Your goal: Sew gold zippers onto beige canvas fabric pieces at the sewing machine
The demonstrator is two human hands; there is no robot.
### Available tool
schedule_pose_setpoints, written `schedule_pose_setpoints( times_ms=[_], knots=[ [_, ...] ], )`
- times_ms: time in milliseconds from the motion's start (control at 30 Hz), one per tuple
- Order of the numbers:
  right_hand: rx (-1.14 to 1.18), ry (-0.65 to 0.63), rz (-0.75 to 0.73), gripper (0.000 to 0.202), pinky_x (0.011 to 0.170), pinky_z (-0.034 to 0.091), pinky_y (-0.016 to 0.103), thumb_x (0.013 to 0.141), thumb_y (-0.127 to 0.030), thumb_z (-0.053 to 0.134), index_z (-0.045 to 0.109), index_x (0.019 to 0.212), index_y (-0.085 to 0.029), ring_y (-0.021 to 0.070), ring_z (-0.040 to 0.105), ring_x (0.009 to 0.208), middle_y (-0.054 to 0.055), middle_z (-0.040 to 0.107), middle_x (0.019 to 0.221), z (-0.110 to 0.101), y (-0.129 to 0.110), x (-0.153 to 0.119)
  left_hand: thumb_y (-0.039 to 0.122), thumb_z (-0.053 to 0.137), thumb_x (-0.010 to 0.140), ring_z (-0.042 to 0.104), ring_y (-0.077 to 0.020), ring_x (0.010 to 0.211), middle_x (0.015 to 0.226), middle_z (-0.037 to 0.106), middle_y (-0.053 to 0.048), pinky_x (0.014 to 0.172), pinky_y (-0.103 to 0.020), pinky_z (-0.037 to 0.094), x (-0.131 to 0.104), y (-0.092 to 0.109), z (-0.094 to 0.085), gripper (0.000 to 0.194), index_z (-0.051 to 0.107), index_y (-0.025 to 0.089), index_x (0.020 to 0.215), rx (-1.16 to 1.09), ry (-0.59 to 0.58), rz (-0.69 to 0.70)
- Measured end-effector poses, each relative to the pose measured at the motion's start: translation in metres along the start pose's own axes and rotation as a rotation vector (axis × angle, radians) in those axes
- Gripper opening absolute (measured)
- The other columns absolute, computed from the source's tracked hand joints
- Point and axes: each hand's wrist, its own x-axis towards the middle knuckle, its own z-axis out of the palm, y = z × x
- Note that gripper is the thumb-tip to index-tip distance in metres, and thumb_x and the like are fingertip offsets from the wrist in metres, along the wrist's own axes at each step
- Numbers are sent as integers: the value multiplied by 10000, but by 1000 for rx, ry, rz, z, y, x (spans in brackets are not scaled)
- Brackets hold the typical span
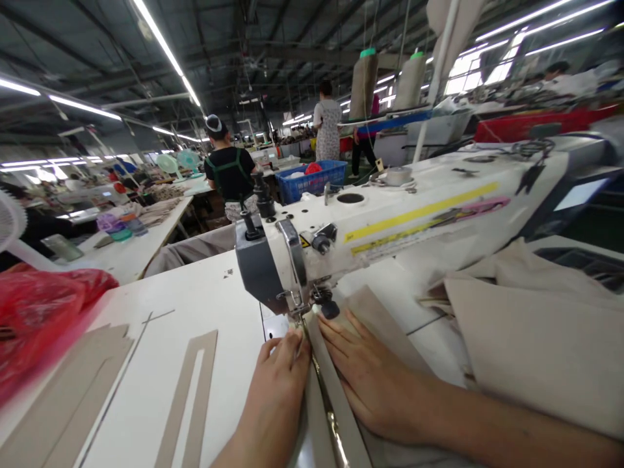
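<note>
A white industrial sewing machine (380, 224) spans the table, its presser foot and needle area just ahead of my hands. Under the foot runs a beige fabric strip (318, 429) with a shiny gold zipper (335, 426) along it toward me. My left hand (283, 370) is closed, fingers bent and pinching the strip's left edge close to the needle. On the right side, my right hand (363, 367) lies flat on the beige fabric (385, 328), fingers stretched toward the foot. The fabric under my palm is partly hidden.
Cut beige pieces (63, 396) and a slotted beige piece (190, 396) lie at left, near a red plastic bag (43, 318). Folded beige fabric (541, 338) is heaped at right. A blue basket (312, 181), thread cones (364, 84) and co-workers are beyond the machine.
</note>
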Motion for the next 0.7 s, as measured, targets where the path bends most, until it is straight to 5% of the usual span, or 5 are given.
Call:
schedule_pose_setpoints(
  times_ms=[500, 700],
  knots=[
    [62, 25, -9, 437, 1079, 164, 578, 900, -245, 393, 435, 1323, -142, 276, 346, 1289, 159, 422, 1367, -8, 11, 23, -13, 421, 797, 594, -217, 910, 1027, 623, -116, 801, -358, 543, 4, -5, 3, 364, 613, 134, 1069, -45, 67, -47],
    [-18, 98, -104, 460, 1045, 324, 467, 813, -385, 588, 544, 1210, -157, 278, 461, 1175, 137, 513, 1272, -6, -12, -9, -27, 467, 760, 592, -212, 931, 1072, 620, -96, 813, -345, 531, 5, -2, -3, 414, 616, 171, 1091, -70, 9, -140]
  ],
)
